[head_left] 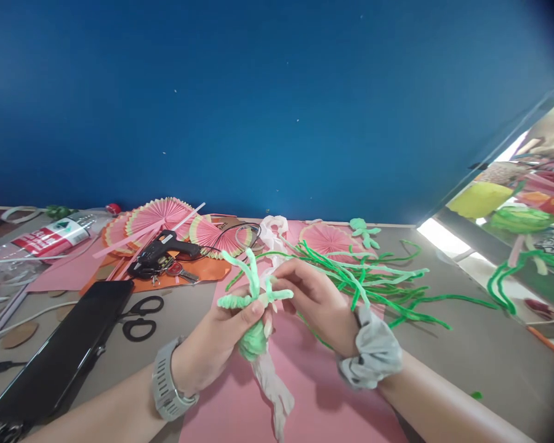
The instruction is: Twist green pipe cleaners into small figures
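Observation:
In the middle, my left hand [219, 329] is closed around a pale green pipe cleaner figure [253, 342] with a thick wound lower part and several bent arms on top. Close by on the right, my right hand [321, 301] has its fingers pinched at the tip of one of these arms; part of the grip is hidden. Below the figure a crumpled whitish strip [274, 391] lies on the pink paper [332, 397]. Just beyond my right hand, loose green pipe cleaners [369, 286] spread over the table.
On the left lie a black phone [67, 347], black-handled scissors [141, 317], a glue gun [159, 252], keys [182, 272] and a plastic bottle [50, 240]. Pink pleated paper fans [159, 218] lean near the blue partition [277, 111]. A small green pipe cleaner shape [364, 232] lies farther right.

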A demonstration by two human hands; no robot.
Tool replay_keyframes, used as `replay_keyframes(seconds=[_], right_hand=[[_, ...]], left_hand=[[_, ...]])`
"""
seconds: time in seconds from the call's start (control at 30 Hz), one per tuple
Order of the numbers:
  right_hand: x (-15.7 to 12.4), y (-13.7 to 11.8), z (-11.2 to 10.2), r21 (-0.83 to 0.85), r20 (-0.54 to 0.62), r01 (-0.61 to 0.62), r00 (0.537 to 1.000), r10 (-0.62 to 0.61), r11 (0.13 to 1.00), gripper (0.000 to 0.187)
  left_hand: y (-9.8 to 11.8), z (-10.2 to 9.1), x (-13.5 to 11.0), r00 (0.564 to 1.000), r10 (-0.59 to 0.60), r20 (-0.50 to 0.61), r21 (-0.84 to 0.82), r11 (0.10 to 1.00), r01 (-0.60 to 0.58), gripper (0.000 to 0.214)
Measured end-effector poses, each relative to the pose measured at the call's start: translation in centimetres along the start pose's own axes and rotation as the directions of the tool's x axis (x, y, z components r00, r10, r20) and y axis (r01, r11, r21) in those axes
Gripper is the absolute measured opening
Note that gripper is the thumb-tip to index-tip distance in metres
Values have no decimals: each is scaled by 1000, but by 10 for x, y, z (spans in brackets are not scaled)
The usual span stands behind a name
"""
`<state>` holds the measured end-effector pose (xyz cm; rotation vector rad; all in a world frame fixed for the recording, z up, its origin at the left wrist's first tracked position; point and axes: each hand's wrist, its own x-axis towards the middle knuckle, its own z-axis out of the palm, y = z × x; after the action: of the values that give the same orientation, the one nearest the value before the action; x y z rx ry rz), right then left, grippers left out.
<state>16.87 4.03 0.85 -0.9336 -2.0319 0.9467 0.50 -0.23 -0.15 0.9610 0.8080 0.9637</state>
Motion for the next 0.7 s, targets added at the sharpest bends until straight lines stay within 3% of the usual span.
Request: replay_keyframes(seconds=[0.07,0.17,0.23,0.33,0.43,0.57,0.7], right_hand=[[-3,3,3,-310,68,137,990,-122,941,15],[-5,2,9,-692,177,262,965,-193,673,17],[-6,-2,12,-800,223,276,961,-162,532,18],[-6,-8,15,-843,276,303,953,-126,444,23],[-5,-11,15,-830,267,327,944,-193,451,21],[-4,-5,15,-730,258,366,930,-263,577,22],[-4,-3,12,-639,240,338,941,-239,691,24]], left_hand=[[-1,-1,0,999,29,-23,49,998,-28,17],[0,-4,2,981,116,-153,259,963,-74,18],[2,-7,4,950,199,-242,459,886,-68,20],[4,-14,9,912,304,-275,673,739,-43,23],[3,-19,14,909,348,-232,745,663,-64,24],[-1,-22,18,915,371,-159,785,609,-110,19],[-4,-24,18,922,344,-175,752,652,-101,20]])
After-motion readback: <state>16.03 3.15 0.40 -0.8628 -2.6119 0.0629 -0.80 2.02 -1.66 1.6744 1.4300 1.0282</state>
